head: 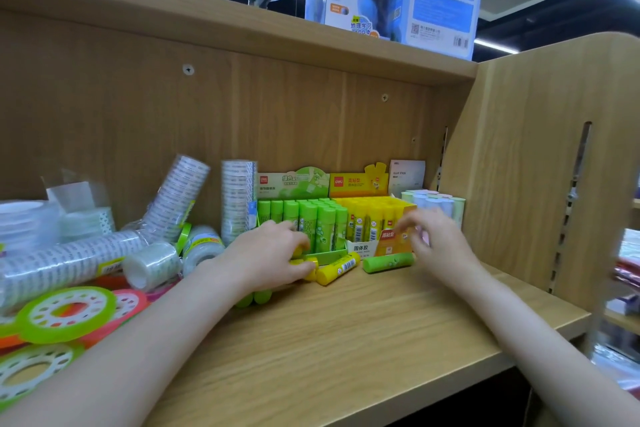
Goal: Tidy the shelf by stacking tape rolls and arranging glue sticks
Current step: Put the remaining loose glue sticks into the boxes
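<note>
Fingers of the left hand [268, 255] curl round what looks like a yellow glue stick [306, 269] on the shelf [346, 322], beside another yellow stick [338, 268], while the blurred right hand [431, 236] hovers loosely spread over a lying green stick [388, 262] before the display boxes [363, 248].

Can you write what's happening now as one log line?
left hand: grips yellow sticks | right hand: above green stick, holds nothing | tape rolls: unstacked
</note>
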Demonstrator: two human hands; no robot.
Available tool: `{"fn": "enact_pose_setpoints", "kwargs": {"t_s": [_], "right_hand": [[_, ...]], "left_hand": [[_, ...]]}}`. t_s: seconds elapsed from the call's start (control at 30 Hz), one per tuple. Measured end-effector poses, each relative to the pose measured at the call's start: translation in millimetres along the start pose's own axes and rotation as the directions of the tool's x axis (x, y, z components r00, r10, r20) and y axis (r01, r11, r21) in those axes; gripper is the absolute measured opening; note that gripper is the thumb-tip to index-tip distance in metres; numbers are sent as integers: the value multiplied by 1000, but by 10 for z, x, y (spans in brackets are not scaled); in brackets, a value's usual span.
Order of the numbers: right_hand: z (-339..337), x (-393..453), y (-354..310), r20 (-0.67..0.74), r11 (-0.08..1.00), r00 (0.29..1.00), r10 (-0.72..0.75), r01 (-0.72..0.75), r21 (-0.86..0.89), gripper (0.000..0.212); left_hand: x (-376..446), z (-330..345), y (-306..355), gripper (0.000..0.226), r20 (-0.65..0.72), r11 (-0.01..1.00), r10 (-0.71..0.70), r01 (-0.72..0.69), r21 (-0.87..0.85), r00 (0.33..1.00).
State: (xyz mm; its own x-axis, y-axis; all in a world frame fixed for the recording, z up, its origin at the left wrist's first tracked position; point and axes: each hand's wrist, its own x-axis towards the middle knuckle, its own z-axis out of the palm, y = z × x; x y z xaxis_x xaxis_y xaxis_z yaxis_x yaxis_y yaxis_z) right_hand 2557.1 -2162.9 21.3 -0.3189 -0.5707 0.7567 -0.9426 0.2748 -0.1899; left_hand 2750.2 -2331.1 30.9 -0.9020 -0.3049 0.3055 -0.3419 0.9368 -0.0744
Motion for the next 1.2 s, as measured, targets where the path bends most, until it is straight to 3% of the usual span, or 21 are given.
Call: {"fn": "enact_pose_setpoints", "kwargs": {"t_s": [0.07,0.13,0.23,0.3,0.4,0.5,0.6,0.63,0.67,0.87,0.9,1.03,1.1,1.2], "right_hand": [[-16,-150,59,300,997,954,17,8,-83,30],[-12,-199,129,405,997,914,24,11,-83,34],[-57,-155,88,359,1000,933,7,-13,14,35],[-111,-109,-1,273,963,961,42,-112,246,32],[-151,-6,-279,228,730,965,132,-250,636,16],[8,150,-536,179,643,964,197,-265,718,10],[152,272,-782,200,371,925,323,-318,872,7],[172,280,-833,227,284,917,329,-325,902,13],[188,278,-850,245,263,915,322,-335,905,18],[258,242,-764,265,291,898,351,-374,881,16],[247,251,-743,269,249,886,378,-377,892,12],[159,274,-671,345,-129,844,412,-321,938,8],[150,273,-664,365,-186,846,388,-316,930,9],[151,257,-683,373,-183,870,324,-329,926,14]], "left_hand": [[-14,-28,1,50,-9,997,-63,64,33,998],[-25,-44,-6,56,-13,986,-131,132,98,991],[-48,-53,-23,60,11,974,-187,184,130,982],[-46,-51,-17,60,22,975,-188,184,128,982],[-47,-52,-17,60,27,976,-182,177,125,983],[-43,-48,-14,61,38,977,-183,177,120,982],[-41,-44,-15,62,47,977,-187,181,116,981],[-39,-42,-14,61,48,977,-188,182,113,981],[-37,-41,-13,61,49,977,-189,183,112,981],[-32,-27,-14,59,58,979,-186,180,92,981],[-33,-28,-16,59,59,979,-186,180,91,981],[-30,-24,-15,58,62,980,-180,174,101,982],[-30,-26,-14,57,65,980,-180,174,98,981],[-23,-23,-13,55,66,980,-182,176,95,981]]}}
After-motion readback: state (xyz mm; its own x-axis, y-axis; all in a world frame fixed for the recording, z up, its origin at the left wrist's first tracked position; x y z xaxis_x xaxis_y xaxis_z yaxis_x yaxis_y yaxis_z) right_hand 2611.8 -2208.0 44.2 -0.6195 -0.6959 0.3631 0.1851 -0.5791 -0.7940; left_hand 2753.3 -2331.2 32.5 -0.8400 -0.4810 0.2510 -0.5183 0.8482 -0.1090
